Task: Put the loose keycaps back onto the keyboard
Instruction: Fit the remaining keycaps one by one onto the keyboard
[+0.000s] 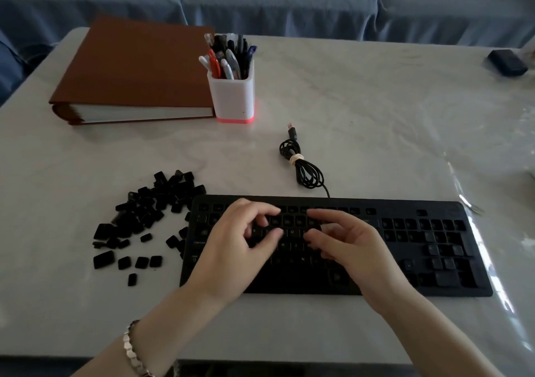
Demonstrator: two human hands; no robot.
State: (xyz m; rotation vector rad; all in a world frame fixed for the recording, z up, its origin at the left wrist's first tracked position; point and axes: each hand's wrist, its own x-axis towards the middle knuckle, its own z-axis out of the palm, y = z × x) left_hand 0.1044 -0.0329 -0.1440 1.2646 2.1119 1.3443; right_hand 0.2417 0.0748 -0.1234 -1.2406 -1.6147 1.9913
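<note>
Misalignment threatens: a cap pressed crooked could jam or skip away. The black rectangular plastic keyboard (434, 246) lies long axis left-to-right, cable edge facing away from the person. The left hand (231, 249) and right hand (353, 249) curl their fingers over its letter rows; whether either pinches a cap cannot be told. Small loose black keycaps (139, 220) lie heaped just left of the keyboard.

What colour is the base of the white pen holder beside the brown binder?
The pen holder has a pinkish-red base, shown best in the head view.
</note>
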